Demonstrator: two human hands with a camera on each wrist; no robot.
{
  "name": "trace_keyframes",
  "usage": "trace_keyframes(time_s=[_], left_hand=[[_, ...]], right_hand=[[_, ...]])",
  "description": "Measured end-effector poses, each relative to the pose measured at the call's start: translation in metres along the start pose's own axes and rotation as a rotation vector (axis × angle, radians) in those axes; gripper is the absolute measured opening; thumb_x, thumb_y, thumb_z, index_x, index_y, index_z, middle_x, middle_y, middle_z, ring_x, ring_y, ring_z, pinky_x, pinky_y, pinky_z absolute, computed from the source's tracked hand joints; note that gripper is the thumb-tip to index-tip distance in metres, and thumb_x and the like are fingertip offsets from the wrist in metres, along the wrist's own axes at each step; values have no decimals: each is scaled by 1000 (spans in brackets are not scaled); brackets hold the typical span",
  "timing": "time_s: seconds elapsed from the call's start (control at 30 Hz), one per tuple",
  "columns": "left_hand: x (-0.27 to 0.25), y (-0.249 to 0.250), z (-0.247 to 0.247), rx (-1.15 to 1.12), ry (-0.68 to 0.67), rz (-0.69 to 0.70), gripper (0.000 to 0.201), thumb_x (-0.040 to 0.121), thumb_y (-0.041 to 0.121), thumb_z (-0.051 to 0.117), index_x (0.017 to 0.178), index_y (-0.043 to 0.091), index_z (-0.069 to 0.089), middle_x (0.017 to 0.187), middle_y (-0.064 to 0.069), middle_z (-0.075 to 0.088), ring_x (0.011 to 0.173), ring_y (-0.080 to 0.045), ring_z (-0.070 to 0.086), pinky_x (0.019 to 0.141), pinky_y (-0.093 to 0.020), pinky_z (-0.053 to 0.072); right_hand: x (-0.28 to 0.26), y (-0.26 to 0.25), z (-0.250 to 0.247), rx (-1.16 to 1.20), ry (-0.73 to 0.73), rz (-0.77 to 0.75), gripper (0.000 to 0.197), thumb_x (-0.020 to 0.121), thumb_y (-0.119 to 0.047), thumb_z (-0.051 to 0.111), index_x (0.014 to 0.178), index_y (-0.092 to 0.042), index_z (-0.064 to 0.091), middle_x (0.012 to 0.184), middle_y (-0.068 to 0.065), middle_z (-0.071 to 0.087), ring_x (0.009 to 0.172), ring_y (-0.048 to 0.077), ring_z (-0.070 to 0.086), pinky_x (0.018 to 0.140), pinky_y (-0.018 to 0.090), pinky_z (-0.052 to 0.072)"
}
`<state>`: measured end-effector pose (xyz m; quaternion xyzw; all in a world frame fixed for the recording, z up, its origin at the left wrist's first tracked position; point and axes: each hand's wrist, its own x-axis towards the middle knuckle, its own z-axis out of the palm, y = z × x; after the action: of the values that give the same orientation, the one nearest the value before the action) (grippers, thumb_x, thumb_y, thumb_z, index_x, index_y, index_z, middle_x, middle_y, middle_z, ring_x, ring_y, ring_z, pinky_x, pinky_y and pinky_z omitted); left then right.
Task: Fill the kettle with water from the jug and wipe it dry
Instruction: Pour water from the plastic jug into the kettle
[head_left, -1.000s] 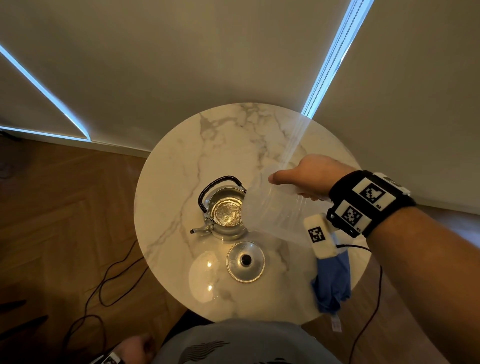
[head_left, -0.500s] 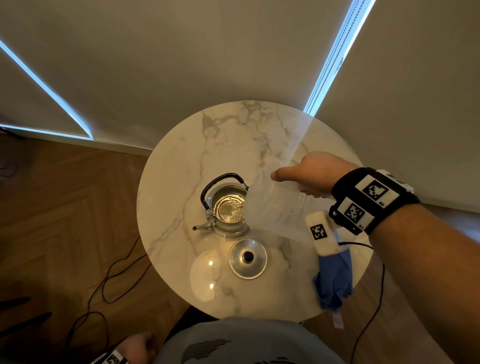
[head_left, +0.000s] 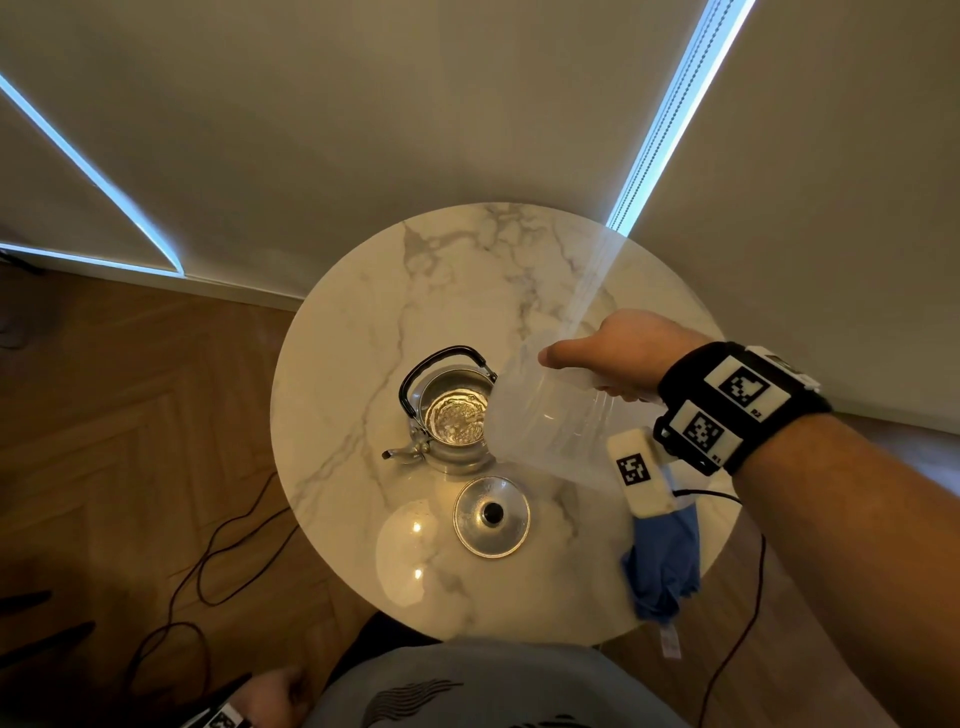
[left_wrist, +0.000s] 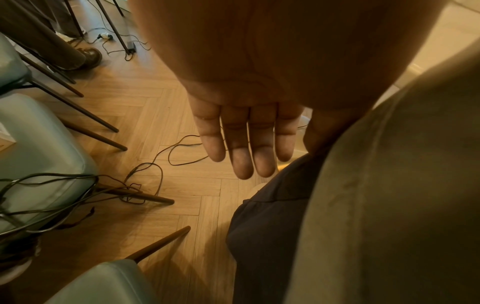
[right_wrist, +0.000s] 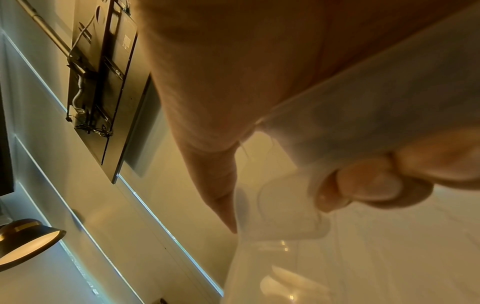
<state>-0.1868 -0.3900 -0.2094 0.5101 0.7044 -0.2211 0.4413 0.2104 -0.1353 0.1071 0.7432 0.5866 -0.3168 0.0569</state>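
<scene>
A small metal kettle (head_left: 452, 421) with a black handle stands open on the round marble table (head_left: 363, 322), water rippling inside it. My right hand (head_left: 618, 353) grips the handle of a clear plastic jug (head_left: 550, 426), tipped steeply with its mouth over the kettle's opening. In the right wrist view my thumb and curled fingers (right_wrist: 369, 185) wrap the jug handle (right_wrist: 363, 107). The kettle lid (head_left: 491, 517) lies upside down in front of the kettle. A blue cloth (head_left: 665, 566) hangs over the table's right front edge. My left hand (left_wrist: 246, 139) hangs beside my leg, fingers straight, holding nothing.
Cables (head_left: 218, 561) trail over the wooden floor left of the table. Chairs (left_wrist: 39, 148) with thin legs stand to my left. A wall with blinds rises right behind the table. A black cable (head_left: 748, 597) hangs from my right wrist.
The jug has tilted a little further toward the kettle while my right hand stayed in place. My left hand remains at my side.
</scene>
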Motion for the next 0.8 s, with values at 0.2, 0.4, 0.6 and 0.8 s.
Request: trace_keyframes(time_s=[0.2,0.4,0.6,0.8], left_hand=[[5,10,-4,64,-20,2,51,109,24,12,156,5,4,162,-8,16,150,-14,21,96,-11,40],[-19,13,-2,29,36,-7,34,95,34,48,123,19,61,124,2,66,117,-14,61,98,-21,46],[-24,52,-41,60,45,179,9,83,47,59,83,41,52,96,13,62,101,-6,63,91,-16,48],[-36,132,-100,52,162,440,11,80,55,54,80,45,54,87,16,69,81,2,64,78,-22,55]], right_hand=[[1,3,3,6,11,-9,61,82,-71,62,75,-10,69,68,3,67,61,18,62,56,27,44],[1,3,2,-7,25,-17,62,82,-71,61,73,-10,68,63,2,65,57,17,59,54,27,42],[2,9,4,10,35,-20,62,83,-71,60,73,-11,68,65,1,66,59,16,61,56,28,42],[3,30,10,161,35,9,68,76,-75,63,75,-9,74,68,6,72,66,22,69,67,34,55]])
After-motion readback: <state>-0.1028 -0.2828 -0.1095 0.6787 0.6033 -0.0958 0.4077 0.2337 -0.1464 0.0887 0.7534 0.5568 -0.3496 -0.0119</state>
